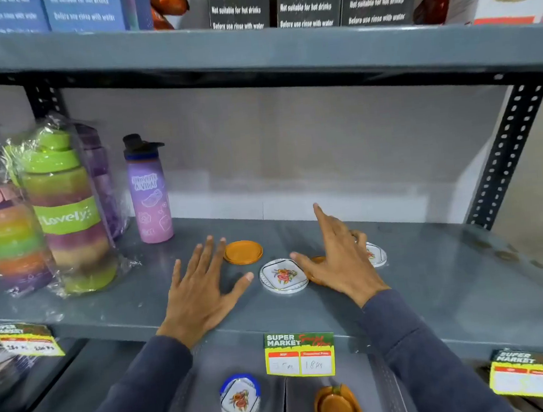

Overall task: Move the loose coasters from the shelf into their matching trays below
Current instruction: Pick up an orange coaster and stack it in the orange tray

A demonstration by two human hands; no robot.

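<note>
At the left of the frame stand wrapped striped bottles (63, 211) in crinkled clear film and a smooth lilac bottle (149, 190), all upright on the grey metal shelf (450, 275). Our left hand (202, 290) lies flat at centre, fingers (207, 254) spread and holding nothing. Just beyond its fingertips sits an orange coaster (243, 251), round, matte and plastic-looking, with a raised rim. To its right lies a white coaster (283, 275), glossy with a flower print and a ridged edge. Our right hand (341, 265) hovers next, fingers loosely splayed and gripping nothing we can see; it partly covers a second orange coaster (316, 261) and a second white coaster (375, 254) at centre right.

So 4 loose coasters remain on the shelf. Low in the frame, 2 grey trays sit side by side: the left tray (195, 406) holds a stack of white coasters (240, 402), the right tray (301, 407) a stack of orange coasters (337, 408).

We see some risks. The coasters lie thin and flat on slick metal, so fingers may skid them rather than lift them. The white one touches or overlaps the orange under our right hand, so grabbing one could drag the other off the front edge. The hanging price tag (299, 354) partly blocks the view below, so a drop could miss the matching tray.
</note>
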